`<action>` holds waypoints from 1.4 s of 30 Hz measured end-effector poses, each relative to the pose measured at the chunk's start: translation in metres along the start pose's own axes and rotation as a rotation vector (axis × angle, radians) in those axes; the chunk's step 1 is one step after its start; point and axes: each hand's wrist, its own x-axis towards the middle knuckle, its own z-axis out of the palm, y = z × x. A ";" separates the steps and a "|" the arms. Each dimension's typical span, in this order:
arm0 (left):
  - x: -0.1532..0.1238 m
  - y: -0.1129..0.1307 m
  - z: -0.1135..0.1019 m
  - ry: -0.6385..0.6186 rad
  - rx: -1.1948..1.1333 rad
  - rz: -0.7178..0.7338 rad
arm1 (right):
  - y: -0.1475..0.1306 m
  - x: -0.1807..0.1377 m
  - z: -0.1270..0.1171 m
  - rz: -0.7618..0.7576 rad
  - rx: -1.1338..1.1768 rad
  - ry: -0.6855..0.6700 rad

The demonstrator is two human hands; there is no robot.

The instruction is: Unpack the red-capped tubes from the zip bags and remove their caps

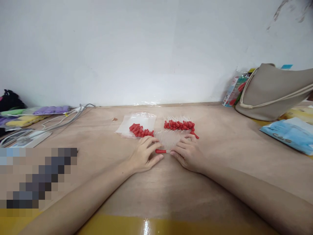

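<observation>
Slim droppers with red rubber bulbs and clear tubes lie between my hands. One dropper (160, 151) lies sideways nearest me, its bulb to the left beside my left thumb. My right hand (187, 152) has its thumb and forefinger closed at the tube end of it, the other fingers curled over the right ends of the tubes. My left hand (147, 154) rests at the left side of the row, thumb and fingers apart. Just beyond, a row of clear tubes (168, 138) lies flat. Red bulbs (141, 130) lie bunched at its left.
Another bunch of droppers (179, 125) lies behind the row. Clear plastic bags (124, 122) are under the left bulbs. Cables (66, 120) and colourful packets (26, 119) lie at the left. At the right stand a grey bag (271, 94) and a blue tissue pack (288, 135).
</observation>
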 end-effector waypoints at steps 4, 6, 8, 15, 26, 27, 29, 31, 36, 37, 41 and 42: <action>0.006 0.006 0.007 -0.040 -0.031 0.072 | -0.002 -0.001 0.003 -0.054 0.072 0.024; 0.007 0.009 0.007 -0.065 -0.029 0.081 | -0.002 -0.001 0.003 -0.077 0.106 0.030; 0.008 0.011 0.005 -0.105 -0.010 0.083 | -0.001 -0.002 0.002 -0.097 0.131 0.039; 0.006 0.012 0.002 -0.195 0.003 0.096 | -0.002 -0.003 0.001 -0.152 0.142 0.071; 0.003 0.013 -0.006 -0.264 -0.056 0.085 | 0.001 -0.008 0.002 -0.282 0.132 0.138; 0.002 0.013 -0.006 -0.261 -0.059 0.085 | 0.001 -0.008 0.001 -0.290 0.133 0.140; 0.002 0.014 -0.007 -0.255 -0.069 0.085 | 0.000 -0.007 0.001 -0.306 0.139 0.140; 0.001 0.014 -0.007 -0.251 -0.082 0.084 | 0.000 -0.007 0.000 -0.321 0.148 0.143; -0.006 0.004 -0.009 -0.226 -0.093 0.035 | 0.006 -0.013 -0.004 -0.328 0.161 0.175; -0.009 -0.001 -0.009 -0.196 -0.084 0.004 | 0.010 -0.014 -0.004 -0.289 0.153 0.192; -0.019 -0.020 -0.007 -0.039 -0.083 -0.089 | 0.027 -0.012 -0.001 0.023 0.093 0.274; -0.020 -0.023 -0.005 -0.010 -0.106 -0.086 | 0.030 -0.010 0.001 0.093 0.077 0.278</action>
